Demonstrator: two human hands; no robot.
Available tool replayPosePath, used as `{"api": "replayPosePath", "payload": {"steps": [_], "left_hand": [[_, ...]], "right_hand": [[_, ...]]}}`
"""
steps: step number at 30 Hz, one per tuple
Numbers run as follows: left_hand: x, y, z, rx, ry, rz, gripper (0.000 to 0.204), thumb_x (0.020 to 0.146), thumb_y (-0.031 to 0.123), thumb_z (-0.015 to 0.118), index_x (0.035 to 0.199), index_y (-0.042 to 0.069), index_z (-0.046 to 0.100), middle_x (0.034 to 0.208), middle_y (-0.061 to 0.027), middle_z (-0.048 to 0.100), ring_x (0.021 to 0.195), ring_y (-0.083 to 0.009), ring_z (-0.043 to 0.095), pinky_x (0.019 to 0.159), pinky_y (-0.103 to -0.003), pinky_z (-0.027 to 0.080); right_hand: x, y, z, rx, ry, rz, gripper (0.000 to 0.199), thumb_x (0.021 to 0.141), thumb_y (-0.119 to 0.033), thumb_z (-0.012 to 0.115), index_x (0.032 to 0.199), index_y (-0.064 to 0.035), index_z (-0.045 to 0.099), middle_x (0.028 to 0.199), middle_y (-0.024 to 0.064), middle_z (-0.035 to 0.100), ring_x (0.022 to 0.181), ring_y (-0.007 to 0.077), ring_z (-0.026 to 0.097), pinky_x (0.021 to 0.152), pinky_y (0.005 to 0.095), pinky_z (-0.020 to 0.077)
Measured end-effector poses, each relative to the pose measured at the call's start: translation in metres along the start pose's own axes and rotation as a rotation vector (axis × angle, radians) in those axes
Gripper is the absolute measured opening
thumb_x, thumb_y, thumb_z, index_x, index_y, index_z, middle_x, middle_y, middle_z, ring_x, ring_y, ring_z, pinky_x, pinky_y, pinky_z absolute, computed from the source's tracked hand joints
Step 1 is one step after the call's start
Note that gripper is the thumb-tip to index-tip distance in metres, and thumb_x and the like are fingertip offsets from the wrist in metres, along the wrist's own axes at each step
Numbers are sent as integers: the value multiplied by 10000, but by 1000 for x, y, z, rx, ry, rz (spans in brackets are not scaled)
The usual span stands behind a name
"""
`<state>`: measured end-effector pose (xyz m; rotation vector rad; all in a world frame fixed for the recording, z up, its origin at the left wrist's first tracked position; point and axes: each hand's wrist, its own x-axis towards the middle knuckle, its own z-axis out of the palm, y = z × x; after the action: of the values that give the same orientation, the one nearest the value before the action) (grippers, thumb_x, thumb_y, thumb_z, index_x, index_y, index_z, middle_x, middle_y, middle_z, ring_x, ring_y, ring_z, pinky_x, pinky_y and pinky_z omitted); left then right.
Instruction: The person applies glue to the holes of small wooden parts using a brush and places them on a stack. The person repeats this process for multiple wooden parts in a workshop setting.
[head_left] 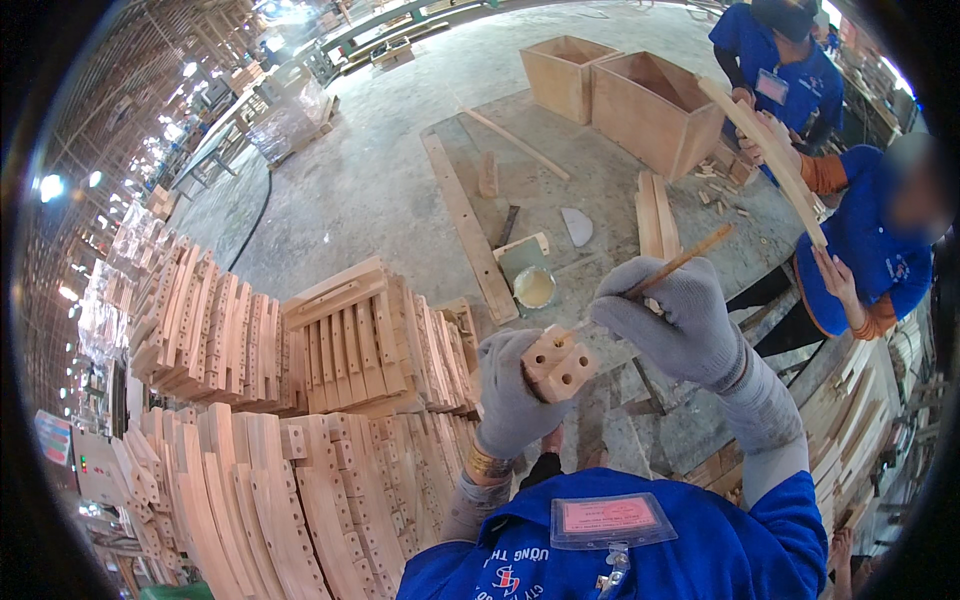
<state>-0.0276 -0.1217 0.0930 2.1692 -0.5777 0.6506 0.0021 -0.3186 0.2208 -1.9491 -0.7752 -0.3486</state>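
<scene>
Grey knitted glove, left hand (505,395): fingers curled closed around a pale wooden workpiece (560,366), its end face turned up and showing four round drilled holes; whether single or a bundle cannot be told. Position: just below the middle of the view; all clock directions are taken from it.

Grey knitted glove, right hand (680,318), at 2 o'clock: fingers bent and pinched on a slender brown wooden stick (690,257), upper end slanting away toward 2 o'clock. The stick's lower end is too unclear to say whether it touches the workpiece.

At 12 o'clock, near: one round pot of cream-coloured substance (534,288); beyond it, one off-white half-oval piece (577,227).

At 11 o'clock: one long, flat brown wooden plank (465,225), lying lengthwise.

At 1 o'clock: two pale wooden lengths (657,215), side by side; farther off, one large open-topped wooden box (655,115), with a second open-topped wooden box (565,80) beside it toward 12.

At 8 o'clock: stacked curved wooden slats with drilled holes (300,490).

At 9 o'clock: further stacked wooden parts (350,345).

At 1 to 2 o'clock: two blue-shirted co-workers, hands on a long pale wooden board (770,165).
</scene>
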Motion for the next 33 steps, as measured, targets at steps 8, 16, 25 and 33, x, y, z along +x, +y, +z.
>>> {"api": "replayPosePath", "payload": {"steps": [8, 16, 25, 33], "left_hand": [[0, -1, -3, -32, 15, -25, 766, 586, 221, 872, 1163, 38, 402, 1065, -105, 497, 984, -247, 513, 844, -378, 444], [-17, -28, -8, -64, 102, -111, 731, 601, 141, 852, 1164, 30, 399, 1064, -121, 491, 975, -245, 519, 849, -368, 440], [-42, -65, -15, 57, 160, -111, 728, 605, 124, 853, 1170, 27, 405, 1083, -117, 481, 997, -254, 504, 874, -375, 426], [-53, -82, -14, 31, 138, -222, 751, 610, 105, 849, 1182, 18, 369, 1073, -128, 479, 964, -231, 524, 830, -353, 452]], "right_hand": [[2, 1, 2, -50, 28, -33, 127, 795, -120, 682, 863, -22, 638, 674, 93, 634, 589, 206, 643, 535, 272, 470], [15, 43, 32, 339, 208, 314, 134, 841, -119, 631, 864, 13, 627, 642, 94, 592, 572, 92, 574, 548, 275, 466], [-8, 227, 153, -312, -96, 277, 233, 863, -307, 539, 887, -96, 634, 792, 144, 642, 716, 356, 610, 606, 455, 475], [-10, 251, 177, -279, -100, 338, 210, 850, -253, 576, 856, -51, 632, 746, 168, 626, 682, 352, 608, 576, 420, 464]]}}
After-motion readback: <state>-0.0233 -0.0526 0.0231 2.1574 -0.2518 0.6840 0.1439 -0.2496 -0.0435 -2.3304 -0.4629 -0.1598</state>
